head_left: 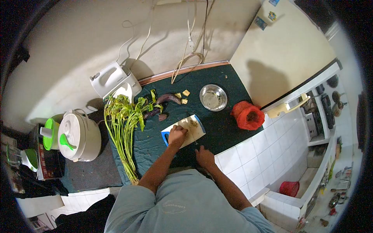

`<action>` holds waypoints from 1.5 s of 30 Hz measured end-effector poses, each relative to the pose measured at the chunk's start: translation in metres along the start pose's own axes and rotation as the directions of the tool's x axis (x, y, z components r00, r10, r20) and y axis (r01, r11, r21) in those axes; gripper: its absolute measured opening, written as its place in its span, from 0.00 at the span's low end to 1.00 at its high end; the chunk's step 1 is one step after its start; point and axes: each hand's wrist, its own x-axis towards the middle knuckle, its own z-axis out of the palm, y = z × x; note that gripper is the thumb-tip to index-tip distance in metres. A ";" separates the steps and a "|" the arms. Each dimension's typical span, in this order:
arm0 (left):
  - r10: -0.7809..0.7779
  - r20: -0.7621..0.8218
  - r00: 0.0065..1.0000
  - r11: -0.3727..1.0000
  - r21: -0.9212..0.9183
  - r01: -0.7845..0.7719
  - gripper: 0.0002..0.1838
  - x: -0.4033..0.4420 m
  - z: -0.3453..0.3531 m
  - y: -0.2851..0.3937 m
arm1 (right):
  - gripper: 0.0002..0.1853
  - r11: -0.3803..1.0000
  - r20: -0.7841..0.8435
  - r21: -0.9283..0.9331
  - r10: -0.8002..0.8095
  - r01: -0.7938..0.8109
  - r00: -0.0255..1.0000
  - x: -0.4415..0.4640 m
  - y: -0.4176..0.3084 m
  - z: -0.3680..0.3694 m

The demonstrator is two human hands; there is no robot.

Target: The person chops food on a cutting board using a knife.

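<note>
A white cutting board point(197, 133) with blue ends lies on the dark green cloth. My left hand point(178, 136) rests on its left part, fingers closed and bent down over something too small to make out. Close to the board's lower right edge, my right hand point(204, 156) is closed round the handle of a knife point(196, 143), whose blade points toward the board. Small chopped pieces point(193, 123) lie near the board's upper right corner. Beyond the board are a dark purple eggplant point(168, 98) and a few pale cut pieces point(186, 93).
Leafy greens point(126, 136) with long stems lie at the left. A metal bowl point(213, 97) and a red plastic bag point(248, 115) stand at the right. A rice cooker point(79, 136) and a white mixer point(115, 81) are farther left. A refrigerator point(283, 50) borders the table.
</note>
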 end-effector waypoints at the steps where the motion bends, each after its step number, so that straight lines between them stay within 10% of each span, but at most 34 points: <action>1: 0.051 -0.039 0.998 0.999 -0.010 -0.051 0.10 -0.001 0.008 -0.008 | 0.22 1.000 -0.002 0.002 -0.001 0.001 1.000 0.001 -0.003 -0.002; 45: 0.013 -0.089 0.996 0.999 0.035 -0.010 0.10 -0.002 0.026 -0.014 | 0.21 0.989 0.040 0.120 0.082 -0.087 0.996 0.023 -0.021 0.018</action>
